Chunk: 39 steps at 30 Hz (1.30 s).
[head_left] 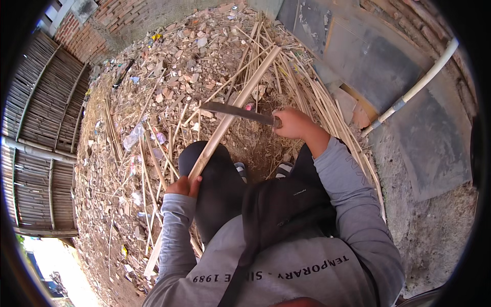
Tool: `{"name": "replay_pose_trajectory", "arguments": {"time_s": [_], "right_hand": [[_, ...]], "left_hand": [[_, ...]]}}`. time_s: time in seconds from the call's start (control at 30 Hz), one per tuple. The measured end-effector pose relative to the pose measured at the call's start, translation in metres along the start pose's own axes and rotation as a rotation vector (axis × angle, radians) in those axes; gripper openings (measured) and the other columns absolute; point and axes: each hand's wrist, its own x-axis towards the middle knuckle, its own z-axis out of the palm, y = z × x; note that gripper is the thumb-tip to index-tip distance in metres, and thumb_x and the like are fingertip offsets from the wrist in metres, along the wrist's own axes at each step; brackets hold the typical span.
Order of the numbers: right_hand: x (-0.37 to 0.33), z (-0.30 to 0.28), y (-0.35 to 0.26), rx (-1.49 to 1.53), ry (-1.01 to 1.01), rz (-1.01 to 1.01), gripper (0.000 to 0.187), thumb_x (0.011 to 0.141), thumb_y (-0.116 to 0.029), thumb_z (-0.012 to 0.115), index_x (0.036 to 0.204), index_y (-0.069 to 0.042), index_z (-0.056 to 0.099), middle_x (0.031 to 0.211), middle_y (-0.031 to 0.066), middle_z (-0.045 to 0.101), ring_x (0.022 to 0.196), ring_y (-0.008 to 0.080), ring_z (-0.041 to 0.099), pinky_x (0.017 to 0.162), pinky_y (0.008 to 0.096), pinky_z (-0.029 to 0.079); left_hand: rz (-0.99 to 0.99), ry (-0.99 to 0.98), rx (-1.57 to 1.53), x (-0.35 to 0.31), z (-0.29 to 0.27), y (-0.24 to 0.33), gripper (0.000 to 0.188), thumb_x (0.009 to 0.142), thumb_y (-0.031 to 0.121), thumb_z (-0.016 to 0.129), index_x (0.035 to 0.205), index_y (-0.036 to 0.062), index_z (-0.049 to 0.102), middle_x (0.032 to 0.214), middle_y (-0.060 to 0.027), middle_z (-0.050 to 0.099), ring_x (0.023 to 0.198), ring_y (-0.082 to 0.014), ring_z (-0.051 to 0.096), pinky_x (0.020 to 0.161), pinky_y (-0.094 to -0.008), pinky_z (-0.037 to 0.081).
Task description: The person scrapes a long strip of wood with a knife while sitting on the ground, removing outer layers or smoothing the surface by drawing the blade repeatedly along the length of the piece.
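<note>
A long split bamboo strip (244,94) slants from beside my left forearm across my left knee and out over the ground ahead. My left hand (184,186) is closed around its near part, beside the knee. In my right hand (295,124) is the handle of a machete (238,112), its wide dark blade pointing left. The blade lies across the strip in this view; whether it touches cannot be made out. Most of the handle is hidden by my fingers.
Thin bamboo strips (291,77) lie piled ahead and along the right. Rubble and litter (174,82) cover the ground. A bamboo slat fence (38,102) stands at left, a brick wall (110,25) at the back. Grey sheets (378,56) and a pale pipe (417,89) are at right.
</note>
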Motion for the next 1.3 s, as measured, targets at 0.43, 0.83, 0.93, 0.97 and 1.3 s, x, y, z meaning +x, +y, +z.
{"name": "replay_pose_trajectory", "arguments": {"time_s": [0.43,0.83,0.93,0.97,1.3], "right_hand": [[-0.004,-0.016,0.005,0.027,0.052,0.101,0.031,0.075,-0.031,0.073,0.094,-0.007,0.066,0.084,0.0163,0.067,0.083,0.0365,0.065,0.073,0.0464,0.050],[-0.007,-0.011,-0.002,-0.134,0.041,0.079,0.029,0.074,-0.034,0.075,0.091,-0.013,0.065,0.083,0.0126,0.067,0.083,0.0348,0.066,0.072,0.0478,0.051],[-0.009,-0.015,-0.009,-0.177,0.111,0.110,0.027,0.075,-0.034,0.073,0.089,-0.013,0.065,0.081,0.0124,0.067,0.081,0.0350,0.065,0.069,0.0479,0.051],[-0.011,-0.018,-0.013,-0.182,0.137,0.083,0.026,0.075,-0.034,0.073,0.089,-0.013,0.065,0.080,0.0123,0.067,0.080,0.0350,0.065,0.069,0.0479,0.051],[-0.005,-0.015,-0.009,-0.074,0.100,0.129,0.024,0.074,-0.029,0.070,0.091,-0.012,0.065,0.080,0.0126,0.067,0.080,0.0352,0.065,0.070,0.0483,0.051]], "left_hand": [[0.035,0.028,-0.008,-0.005,-0.001,-0.002,0.052,0.090,0.052,0.059,0.073,0.0027,0.058,0.064,-0.0229,0.061,0.064,-0.0423,0.063,0.060,-0.0502,0.050],[-0.009,-0.059,0.030,-0.011,-0.016,0.012,0.057,0.089,0.059,0.055,0.078,0.0035,0.062,0.069,-0.0226,0.064,0.070,-0.0422,0.065,0.065,-0.0506,0.052],[-0.045,-0.080,0.057,-0.008,-0.013,0.015,0.058,0.090,0.059,0.053,0.080,0.0030,0.063,0.070,-0.0228,0.065,0.072,-0.0419,0.066,0.067,-0.0504,0.052],[-0.056,-0.076,0.037,-0.008,-0.014,0.016,0.058,0.091,0.058,0.053,0.080,0.0027,0.063,0.071,-0.0231,0.065,0.072,-0.0420,0.066,0.068,-0.0505,0.052],[-0.042,-0.113,-0.023,-0.008,-0.015,0.014,0.058,0.091,0.058,0.053,0.085,0.0013,0.064,0.074,-0.0252,0.065,0.076,-0.0433,0.066,0.070,-0.0503,0.053]]}}
